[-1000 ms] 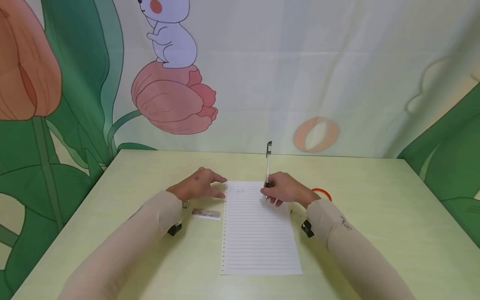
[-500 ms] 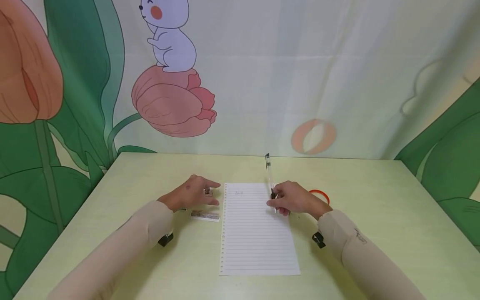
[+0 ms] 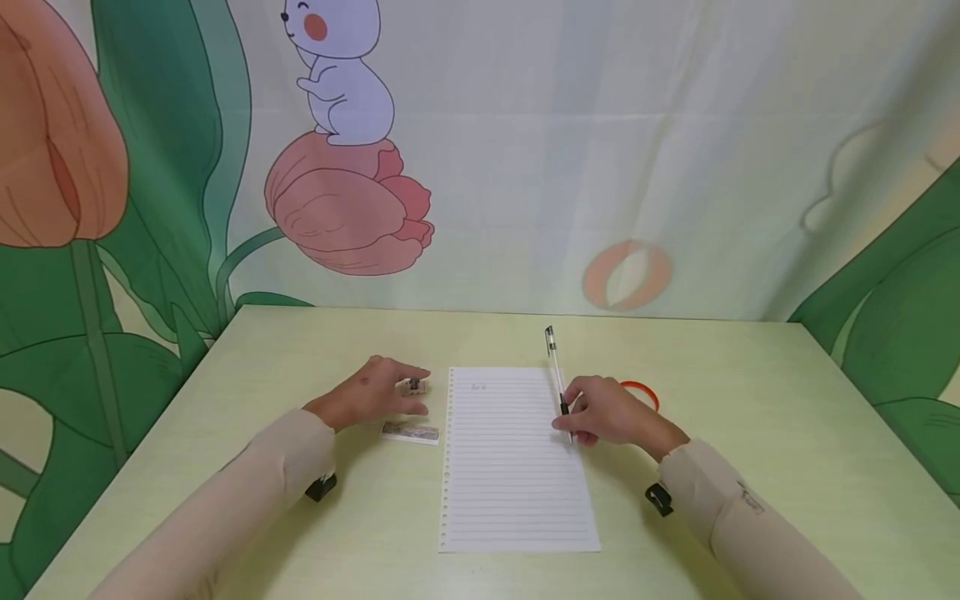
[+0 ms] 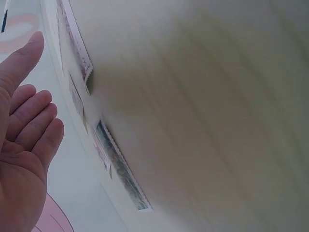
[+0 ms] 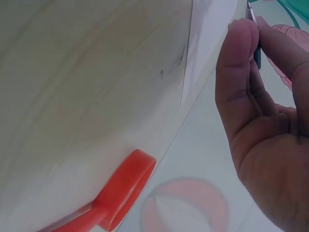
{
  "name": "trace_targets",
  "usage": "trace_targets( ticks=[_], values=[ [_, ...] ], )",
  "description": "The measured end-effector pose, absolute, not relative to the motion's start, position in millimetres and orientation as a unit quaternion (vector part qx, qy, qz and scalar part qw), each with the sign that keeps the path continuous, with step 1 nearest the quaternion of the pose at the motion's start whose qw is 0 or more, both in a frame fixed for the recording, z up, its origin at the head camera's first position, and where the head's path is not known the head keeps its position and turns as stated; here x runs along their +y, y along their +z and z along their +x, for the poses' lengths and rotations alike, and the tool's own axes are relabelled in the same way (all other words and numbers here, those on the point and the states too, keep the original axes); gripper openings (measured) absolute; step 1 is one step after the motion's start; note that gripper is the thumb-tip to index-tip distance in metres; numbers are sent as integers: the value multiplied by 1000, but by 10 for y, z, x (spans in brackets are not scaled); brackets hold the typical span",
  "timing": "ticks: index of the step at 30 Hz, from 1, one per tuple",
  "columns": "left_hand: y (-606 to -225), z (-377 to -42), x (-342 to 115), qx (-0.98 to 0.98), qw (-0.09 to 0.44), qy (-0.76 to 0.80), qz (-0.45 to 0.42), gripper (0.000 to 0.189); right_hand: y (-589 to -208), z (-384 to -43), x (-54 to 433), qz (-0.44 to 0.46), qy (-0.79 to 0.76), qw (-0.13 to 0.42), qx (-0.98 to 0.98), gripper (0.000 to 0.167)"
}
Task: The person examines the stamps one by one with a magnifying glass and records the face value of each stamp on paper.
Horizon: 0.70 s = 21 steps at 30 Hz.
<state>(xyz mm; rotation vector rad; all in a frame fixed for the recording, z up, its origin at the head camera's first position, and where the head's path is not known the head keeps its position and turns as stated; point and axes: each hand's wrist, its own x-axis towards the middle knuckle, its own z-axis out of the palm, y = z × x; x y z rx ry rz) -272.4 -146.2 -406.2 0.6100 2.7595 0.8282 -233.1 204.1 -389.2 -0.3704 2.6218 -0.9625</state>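
My right hand (image 3: 611, 410) pinches a clear pen (image 3: 556, 363) with a black grip, over the right side of a lined sheet of paper (image 3: 517, 500). Small handwriting stands near the sheet's top; whether the pen tip touches the paper I cannot tell. Left of the sheet, my left hand (image 3: 363, 393) hovers with spread, relaxed fingers and holds nothing. About it lie several small printed pieces with toothed edges, like postage stamps: one long stamp (image 3: 410, 432) near the sheet, a smaller stamp (image 3: 415, 387) by the fingertips, and a greenish stamp (image 4: 123, 169) in the left wrist view.
A red magnifying glass (image 5: 126, 191) lies right of the sheet, partly hidden behind my right hand in the head view. The pale table (image 3: 750, 400) ends at a printed curtain (image 3: 510, 167). Dark marks (image 5: 174, 63) show on the tabletop beside the sheet.
My right hand has moved right and toward me with the pen, which leans more to the left. The left hand has drawn back left from the sheet's edge, uncovering the small stamp.
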Motion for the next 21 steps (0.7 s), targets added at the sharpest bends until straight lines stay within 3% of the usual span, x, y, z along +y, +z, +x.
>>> trace_targets(
  ticks=[21],
  values=[
    [-4108, -2684, -1564, 937, 120, 290, 152, 62, -3975, -2108, 2208, -108, -313, 158, 930, 24]
  ],
)
